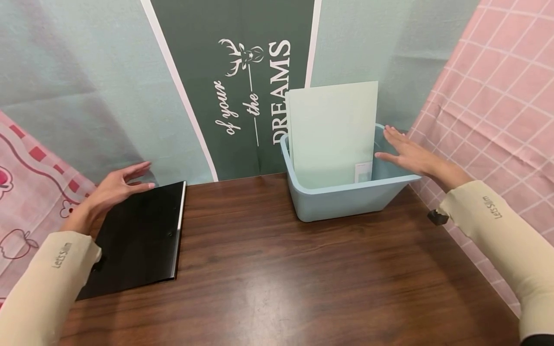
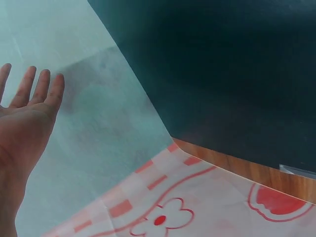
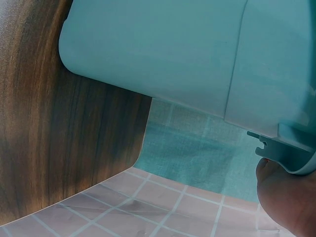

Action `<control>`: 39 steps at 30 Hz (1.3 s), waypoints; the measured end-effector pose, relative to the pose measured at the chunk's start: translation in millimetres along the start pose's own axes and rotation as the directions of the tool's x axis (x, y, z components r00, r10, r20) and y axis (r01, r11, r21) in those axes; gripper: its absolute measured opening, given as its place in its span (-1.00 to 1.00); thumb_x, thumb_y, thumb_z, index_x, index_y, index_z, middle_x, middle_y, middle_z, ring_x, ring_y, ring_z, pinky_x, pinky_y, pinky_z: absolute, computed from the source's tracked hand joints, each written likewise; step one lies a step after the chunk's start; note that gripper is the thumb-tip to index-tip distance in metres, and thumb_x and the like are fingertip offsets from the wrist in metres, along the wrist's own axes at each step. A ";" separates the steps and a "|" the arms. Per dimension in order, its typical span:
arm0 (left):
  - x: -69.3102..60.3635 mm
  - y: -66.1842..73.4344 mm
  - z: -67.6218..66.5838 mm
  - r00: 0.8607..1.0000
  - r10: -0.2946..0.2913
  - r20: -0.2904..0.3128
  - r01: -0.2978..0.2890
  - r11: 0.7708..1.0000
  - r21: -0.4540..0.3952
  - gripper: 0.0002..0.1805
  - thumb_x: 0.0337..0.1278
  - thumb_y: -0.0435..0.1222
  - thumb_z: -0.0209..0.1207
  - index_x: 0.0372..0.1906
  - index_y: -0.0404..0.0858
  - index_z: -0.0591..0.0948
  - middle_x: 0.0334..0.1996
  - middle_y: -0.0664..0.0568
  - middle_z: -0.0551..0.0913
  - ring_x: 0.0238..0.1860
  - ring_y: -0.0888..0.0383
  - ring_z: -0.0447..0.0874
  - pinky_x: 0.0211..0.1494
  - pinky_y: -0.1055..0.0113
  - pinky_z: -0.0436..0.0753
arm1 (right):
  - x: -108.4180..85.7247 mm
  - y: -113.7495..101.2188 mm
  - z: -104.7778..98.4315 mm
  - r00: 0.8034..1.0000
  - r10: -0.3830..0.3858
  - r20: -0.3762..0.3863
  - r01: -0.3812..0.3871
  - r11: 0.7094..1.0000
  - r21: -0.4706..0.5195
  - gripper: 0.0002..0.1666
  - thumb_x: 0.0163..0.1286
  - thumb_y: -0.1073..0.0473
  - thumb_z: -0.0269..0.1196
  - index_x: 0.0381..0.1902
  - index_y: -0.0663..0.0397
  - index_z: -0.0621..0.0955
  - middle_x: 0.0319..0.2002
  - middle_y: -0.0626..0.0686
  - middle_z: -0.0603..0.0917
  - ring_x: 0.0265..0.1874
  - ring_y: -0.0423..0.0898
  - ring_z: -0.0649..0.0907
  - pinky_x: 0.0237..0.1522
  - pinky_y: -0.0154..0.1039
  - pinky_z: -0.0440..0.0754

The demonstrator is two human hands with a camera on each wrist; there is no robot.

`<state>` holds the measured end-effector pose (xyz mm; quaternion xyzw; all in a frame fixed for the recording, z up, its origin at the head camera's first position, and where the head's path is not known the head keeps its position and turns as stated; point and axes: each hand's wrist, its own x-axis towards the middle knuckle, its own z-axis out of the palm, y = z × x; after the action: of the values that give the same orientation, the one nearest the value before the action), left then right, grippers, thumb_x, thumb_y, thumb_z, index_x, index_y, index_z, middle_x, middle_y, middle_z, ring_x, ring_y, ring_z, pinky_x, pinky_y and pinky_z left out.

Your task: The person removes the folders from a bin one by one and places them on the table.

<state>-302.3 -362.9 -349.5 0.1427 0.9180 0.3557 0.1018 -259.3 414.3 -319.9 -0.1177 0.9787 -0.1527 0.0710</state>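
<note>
On the left of the table lies a black folder (image 1: pixel 138 235) with a white strip along its right edge. My left hand (image 1: pixel 117 190) hovers at its far left corner, fingers extended and thumb apart, holding nothing. In the left wrist view this hand (image 2: pixel 24 123) is clear of the dark folder (image 2: pixel 222 74). A light blue plastic bin (image 1: pixel 346 202) stands at the back right, pale green folders (image 1: pixel 335 129) upright inside it. At its right rim is my right hand (image 1: pixel 407 154), fingers stretched out. The right wrist view shows that hand (image 3: pixel 284 192) against the rim's underside.
Behind the brown wooden table (image 1: pixel 259 269) hangs a grey-green cloth (image 1: pixel 242 29) with white lettering and a deer head. Pink checked cloth (image 1: pixel 510 96) closes off the right side. Pink and white printed cloth (image 1: pixel 26 211) hangs at the left.
</note>
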 end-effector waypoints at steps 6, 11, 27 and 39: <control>9.9 11.3 8.5 1.000 0.022 -0.014 -0.022 0.999 -0.035 -0.17 0.46 -0.16 0.33 0.68 -0.14 0.25 0.59 -0.28 0.31 0.42 -0.21 0.51 0.01 0.75 0.46 | -0.4 -0.9 -0.9 1.000 0.014 0.009 -0.014 1.000 0.013 0.13 0.67 -0.33 -0.03 0.69 0.27 -0.28 0.69 0.27 -0.42 0.68 0.25 -0.33 0.63 0.29 -0.30; 17.5 22.9 15.3 0.999 0.042 0.012 -0.041 0.995 -0.087 -0.18 0.45 -0.21 0.34 0.68 -0.13 0.25 0.60 -0.25 0.30 0.47 -0.27 0.44 0.05 0.77 0.44 | -0.3 -2.4 -1.3 1.000 0.019 0.010 -0.019 1.000 0.016 0.14 0.66 -0.33 -0.02 0.70 0.26 -0.29 0.69 0.26 -0.41 0.68 0.25 -0.32 0.63 0.31 -0.29; 40.0 62.1 38.8 0.988 0.146 0.052 -0.130 0.963 -0.235 -0.17 0.42 -0.33 0.35 0.67 -0.18 0.26 0.63 -0.19 0.27 0.52 -0.32 0.35 0.21 0.64 0.52 | -2.2 -1.4 0.4 1.000 0.023 0.006 -0.023 0.999 0.022 0.13 0.66 -0.32 -0.01 0.70 0.22 -0.29 0.70 0.24 -0.40 0.68 0.24 -0.32 0.62 0.34 -0.29; 53.4 92.4 53.8 0.976 0.214 0.031 -0.191 0.923 -0.335 -0.19 0.41 -0.33 0.36 0.65 -0.20 0.30 0.61 -0.16 0.32 0.56 -0.25 0.32 0.27 0.57 0.55 | 0.2 1.8 0.7 1.000 0.025 0.005 -0.026 0.999 0.028 0.13 0.67 -0.33 -0.02 0.70 0.22 -0.29 0.70 0.24 -0.42 0.68 0.24 -0.33 0.62 0.31 -0.33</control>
<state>-319.4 -246.2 -330.1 0.2295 0.8218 0.5081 0.1178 -259.7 415.7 -321.1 -0.1046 0.9776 -0.1654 0.0770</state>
